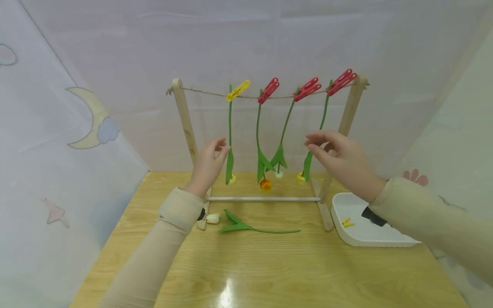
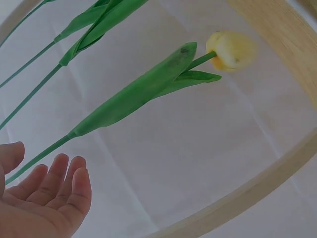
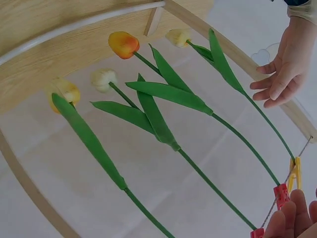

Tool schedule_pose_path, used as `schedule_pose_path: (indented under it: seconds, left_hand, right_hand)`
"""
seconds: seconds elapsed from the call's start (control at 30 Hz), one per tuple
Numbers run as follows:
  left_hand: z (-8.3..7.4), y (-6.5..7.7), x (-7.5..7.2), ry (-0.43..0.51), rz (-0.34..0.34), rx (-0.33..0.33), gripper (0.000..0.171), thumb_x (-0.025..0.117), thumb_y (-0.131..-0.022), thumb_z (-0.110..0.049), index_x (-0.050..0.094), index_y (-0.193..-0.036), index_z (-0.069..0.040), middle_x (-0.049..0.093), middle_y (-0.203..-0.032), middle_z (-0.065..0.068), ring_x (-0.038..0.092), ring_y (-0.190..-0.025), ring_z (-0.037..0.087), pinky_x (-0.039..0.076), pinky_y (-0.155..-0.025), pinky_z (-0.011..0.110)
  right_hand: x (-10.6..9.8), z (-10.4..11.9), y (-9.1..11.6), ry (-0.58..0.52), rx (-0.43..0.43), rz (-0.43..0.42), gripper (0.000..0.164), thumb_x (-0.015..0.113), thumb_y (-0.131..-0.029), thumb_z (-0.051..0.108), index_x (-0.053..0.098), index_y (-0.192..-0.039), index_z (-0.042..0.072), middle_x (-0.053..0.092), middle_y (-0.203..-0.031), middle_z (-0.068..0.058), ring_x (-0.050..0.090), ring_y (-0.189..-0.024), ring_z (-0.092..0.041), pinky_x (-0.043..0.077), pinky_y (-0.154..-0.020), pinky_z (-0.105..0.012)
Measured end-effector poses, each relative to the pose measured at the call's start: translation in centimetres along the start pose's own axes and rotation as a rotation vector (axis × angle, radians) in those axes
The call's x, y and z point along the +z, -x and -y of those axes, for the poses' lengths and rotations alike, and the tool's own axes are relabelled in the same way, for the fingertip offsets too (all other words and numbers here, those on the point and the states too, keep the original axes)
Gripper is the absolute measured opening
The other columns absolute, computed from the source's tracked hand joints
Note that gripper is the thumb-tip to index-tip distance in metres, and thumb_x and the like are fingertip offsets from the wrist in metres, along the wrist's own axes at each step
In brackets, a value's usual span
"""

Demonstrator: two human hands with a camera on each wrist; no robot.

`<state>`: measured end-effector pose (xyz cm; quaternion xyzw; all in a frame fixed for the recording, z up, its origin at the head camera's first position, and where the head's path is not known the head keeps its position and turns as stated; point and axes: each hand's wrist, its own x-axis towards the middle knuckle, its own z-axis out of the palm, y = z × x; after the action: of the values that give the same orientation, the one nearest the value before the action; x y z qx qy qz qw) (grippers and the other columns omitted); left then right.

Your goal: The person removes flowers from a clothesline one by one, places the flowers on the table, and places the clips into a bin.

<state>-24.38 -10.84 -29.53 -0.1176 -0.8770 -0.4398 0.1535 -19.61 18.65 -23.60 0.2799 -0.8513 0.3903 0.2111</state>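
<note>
Four artificial tulips hang head-down from a twine line [image 1: 206, 91]. A yellow clothespin [image 1: 238, 90] clips the leftmost, a yellow tulip [image 2: 233, 50]; red clothespins [image 1: 268, 90] clip the others. An orange tulip [image 3: 124, 44], a white tulip [image 3: 104, 80] and another yellow tulip [image 3: 65, 93] follow to the right. My left hand [image 1: 208, 164] is beside the leftmost stem, empty, fingers relaxed and slightly bent, as the left wrist view shows. My right hand [image 1: 343, 162] hovers before the rightmost tulip, fingers loosely bent, holding nothing.
The line spans two wooden posts [image 1: 184, 117] joined low down by a white rod [image 1: 262, 199]. A white tulip [image 1: 239, 224] lies on the wooden table [image 1: 246, 269] before the frame. At right, a white tray [image 1: 369, 239] holds a small yellow clothespin [image 1: 347, 222].
</note>
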Motion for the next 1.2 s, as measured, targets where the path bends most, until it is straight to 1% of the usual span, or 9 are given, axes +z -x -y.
schedule_pose_path:
  seconds: [0.2, 0.3, 0.43, 0.6, 0.73, 0.9, 1.03, 1.13, 1.2]
  left_hand:
    - [-0.6, -1.0, 0.1, 0.005, 0.034, -0.041, 0.041, 0.053, -0.102, -0.019, 0.049, -0.136, 0.004, 0.057, -0.129, 0.017, 0.054, -0.116, 0.029, 0.046, -0.098, 0.042]
    - [-0.7, -1.3, 0.4, 0.020, 0.030, -0.050, 0.040, 0.053, -0.102, -0.019, 0.050, -0.136, 0.003, 0.058, -0.128, 0.016, 0.054, -0.116, 0.029, 0.047, -0.097, 0.040]
    - [-0.7, -1.5, 0.7, 0.049, 0.024, -0.061, 0.040, 0.053, -0.102, -0.018, 0.049, -0.136, 0.003, 0.057, -0.129, 0.016, 0.054, -0.117, 0.028, 0.047, -0.097, 0.039]
    - [-0.7, -1.8, 0.9, 0.064, 0.009, -0.067, 0.040, 0.051, -0.102, -0.017, 0.048, -0.137, 0.003, 0.056, -0.129, 0.016, 0.053, -0.118, 0.028, 0.047, -0.098, 0.039]
    - [-0.7, -2.3, 1.0, 0.091, -0.007, -0.070, 0.038, 0.052, -0.102, -0.015, 0.049, -0.135, 0.004, 0.058, -0.126, 0.018, 0.054, -0.117, 0.029, 0.047, -0.099, 0.039]
    - [-0.6, -2.6, 1.2, 0.135, -0.028, -0.092, 0.036, 0.052, -0.102, -0.013, 0.051, -0.133, 0.004, 0.060, -0.124, 0.020, 0.056, -0.115, 0.030, 0.048, -0.097, 0.038]
    - [-0.5, -2.8, 1.3, 0.148, -0.041, -0.097, 0.034, 0.052, -0.102, -0.011, 0.052, -0.132, 0.004, 0.061, -0.121, 0.021, 0.058, -0.111, 0.031, 0.050, -0.095, 0.037]
    - [-0.5, -2.9, 1.2, 0.149, -0.044, -0.088, 0.033, 0.051, -0.102, -0.011, 0.053, -0.131, 0.005, 0.062, -0.119, 0.021, 0.059, -0.108, 0.031, 0.051, -0.093, 0.037]
    - [-0.5, -2.9, 1.1, 0.147, -0.044, -0.084, 0.033, 0.051, -0.102, -0.011, 0.053, -0.131, 0.005, 0.062, -0.118, 0.020, 0.060, -0.107, 0.031, 0.051, -0.092, 0.037]
  right_hand:
    - [0.8, 0.8, -2.0, 0.027, -0.100, -0.037, 0.022, 0.063, -0.091, -0.004, 0.064, -0.114, -0.005, 0.067, -0.104, -0.015, 0.051, -0.093, -0.016, 0.041, -0.075, -0.028]
    - [1.1, 1.0, -2.8, 0.038, -0.138, -0.041, 0.022, 0.063, -0.091, -0.005, 0.065, -0.113, -0.005, 0.066, -0.105, -0.014, 0.050, -0.095, -0.020, 0.040, -0.073, -0.033]
    - [1.5, 1.0, -3.8, 0.052, -0.197, -0.049, 0.021, 0.063, -0.090, -0.006, 0.065, -0.111, -0.006, 0.065, -0.105, -0.016, 0.051, -0.097, -0.028, 0.040, -0.077, -0.039]
    - [1.8, 1.1, -5.5, 0.093, -0.345, -0.087, 0.021, 0.065, -0.088, -0.008, 0.064, -0.108, -0.010, 0.066, -0.104, -0.021, 0.053, -0.097, -0.036, 0.040, -0.084, -0.044]
    - [2.1, 1.6, -7.0, 0.133, -0.435, -0.103, 0.020, 0.066, -0.088, -0.005, 0.064, -0.107, -0.010, 0.067, -0.104, -0.022, 0.052, -0.100, -0.037, 0.041, -0.089, -0.047]
    - [2.5, 2.3, -8.4, 0.148, -0.479, -0.081, 0.017, 0.065, -0.089, -0.004, 0.065, -0.105, -0.009, 0.067, -0.104, -0.021, 0.052, -0.098, -0.037, 0.042, -0.085, -0.047]
    - [2.9, 2.7, -9.2, 0.164, -0.498, -0.089, 0.017, 0.065, -0.090, -0.002, 0.065, -0.105, -0.009, 0.067, -0.104, -0.021, 0.052, -0.098, -0.037, 0.044, -0.082, -0.046]
    - [3.0, 3.1, -9.8, 0.179, -0.511, -0.099, 0.017, 0.066, -0.090, -0.001, 0.066, -0.105, -0.008, 0.067, -0.104, -0.020, 0.053, -0.099, -0.036, 0.045, -0.085, -0.047]
    - [3.0, 3.4, -10.4, 0.209, -0.517, -0.087, 0.019, 0.066, -0.090, 0.000, 0.065, -0.107, -0.009, 0.067, -0.105, -0.020, 0.053, -0.102, -0.037, 0.045, -0.088, -0.047]
